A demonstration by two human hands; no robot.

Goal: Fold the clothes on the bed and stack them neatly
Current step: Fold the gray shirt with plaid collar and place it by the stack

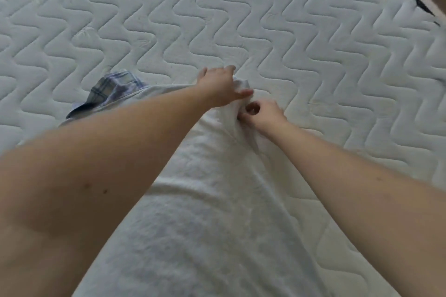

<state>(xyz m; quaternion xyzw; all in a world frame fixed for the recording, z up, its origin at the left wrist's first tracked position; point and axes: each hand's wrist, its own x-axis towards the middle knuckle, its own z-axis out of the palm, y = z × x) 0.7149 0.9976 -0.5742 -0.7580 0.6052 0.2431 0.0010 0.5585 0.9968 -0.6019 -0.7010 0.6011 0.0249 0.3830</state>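
White towel (217, 200): left hand (219, 87) and right hand (261, 113) are pinching its far end, mid-bed. Risk: the bunched corner is likely skewing the fold; the plaid garment (113, 89) beneath may be dragging along.

The big white towel (205, 212) looks like soft, nubby terry cloth with a smoother woven band, the plaid shirt (113, 89) beside it is thin flat-woven cotton, and the mattress (289, 19) is matte quilted fabric, puffy between wavy stitches.

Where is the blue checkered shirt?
In the head view the blue checkered shirt lies on the mattress at middle left, just beyond the left forearm, partly tucked under the white towel that both hands are gripping.
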